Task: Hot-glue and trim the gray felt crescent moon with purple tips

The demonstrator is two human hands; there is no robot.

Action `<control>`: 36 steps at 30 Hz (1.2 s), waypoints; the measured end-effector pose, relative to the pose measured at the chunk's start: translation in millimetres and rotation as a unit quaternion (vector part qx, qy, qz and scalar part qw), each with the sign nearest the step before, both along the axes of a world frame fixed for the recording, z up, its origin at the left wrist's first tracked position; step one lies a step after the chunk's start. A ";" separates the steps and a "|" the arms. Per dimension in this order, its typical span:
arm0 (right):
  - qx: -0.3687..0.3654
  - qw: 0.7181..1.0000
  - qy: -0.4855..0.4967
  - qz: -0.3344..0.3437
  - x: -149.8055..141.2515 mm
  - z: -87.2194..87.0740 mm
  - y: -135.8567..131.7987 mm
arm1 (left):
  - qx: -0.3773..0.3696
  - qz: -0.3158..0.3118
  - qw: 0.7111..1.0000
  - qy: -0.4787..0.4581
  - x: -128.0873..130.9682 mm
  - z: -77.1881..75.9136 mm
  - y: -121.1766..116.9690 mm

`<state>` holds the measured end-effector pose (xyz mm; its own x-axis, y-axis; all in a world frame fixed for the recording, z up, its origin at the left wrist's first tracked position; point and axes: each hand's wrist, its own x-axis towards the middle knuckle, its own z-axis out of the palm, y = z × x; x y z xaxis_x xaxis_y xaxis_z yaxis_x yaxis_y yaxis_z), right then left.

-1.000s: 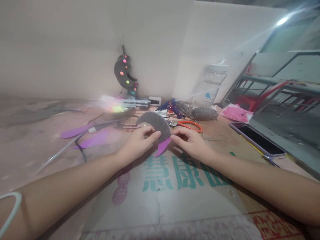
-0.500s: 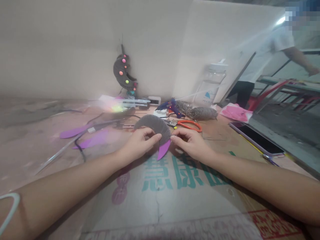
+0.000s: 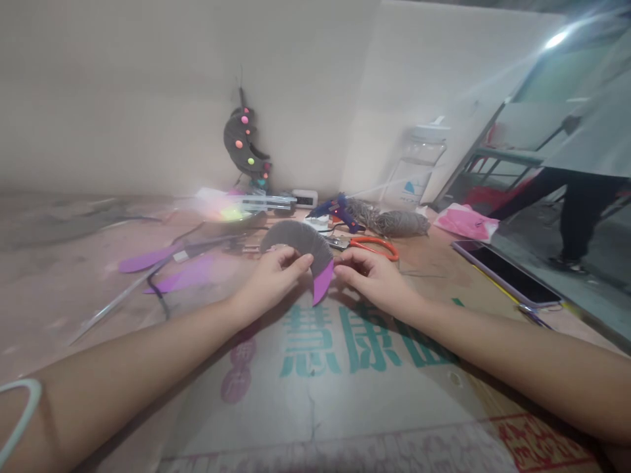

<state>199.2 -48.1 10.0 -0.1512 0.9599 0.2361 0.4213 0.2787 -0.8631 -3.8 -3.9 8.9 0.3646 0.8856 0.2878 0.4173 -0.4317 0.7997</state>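
Note:
My left hand (image 3: 276,279) pinches a crescent (image 3: 298,238) wound closely with grey yarn. The crescent's lower tip is bare purple (image 3: 322,284) and points down toward the cardboard. At its right edge, my right hand (image 3: 374,272) is closed, thumb against fingers, apparently on the grey yarn; the strand between the fingertips is too thin to make out clearly. A thin grey strand (image 3: 421,273) lies on the table just right of that hand. Behind the hands are orange-handled scissors (image 3: 374,246) and a skein of grey yarn (image 3: 401,223).
Printed cardboard (image 3: 374,407) covers the table. A blue glue gun (image 3: 340,211), a clear bottle (image 3: 419,164) and a phone (image 3: 507,272) stand or lie around. Purple pieces (image 3: 148,258) are at left. A decorated grey crescent (image 3: 241,141) leans by the wall. A person (image 3: 586,151) is at right.
The crescent has shifted slightly up and left and turned a little, with both hands moving along. The person in the background has moved right and nearer.

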 end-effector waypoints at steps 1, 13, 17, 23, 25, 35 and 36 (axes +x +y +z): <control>0.007 1.000 -0.011 0.001 -0.1 -0.8 0.1 | -0.001 0.000 1.000 0.003 0.0 0.1 -0.2; 0.150 0.983 -0.101 -0.040 -2.9 3.2 -8.5 | -0.065 -0.061 0.992 -0.094 -0.7 -7.0 0.9; 0.187 0.971 -0.145 -0.040 1.6 -0.8 -9.6 | -0.099 -0.106 0.980 -0.138 -2.9 -6.8 -0.3; 0.271 0.922 -0.276 0.015 3.7 -2.5 -6.3 | -0.103 -0.102 0.980 -0.137 -3.5 -2.9 -5.8; 0.293 0.910 -0.293 0.031 3.1 -2.5 -5.2 | -0.106 -0.095 0.979 -0.146 -1.1 -4.0 -4.8; 0.298 0.900 -0.298 0.113 7.0 2.9 -12.8 | -0.101 -0.039 0.976 -0.187 1.6 -5.9 3.3; 0.304 0.899 -0.295 0.113 7.9 7.2 -12.9 | -0.103 -0.030 0.974 -0.201 1.1 -7.5 4.7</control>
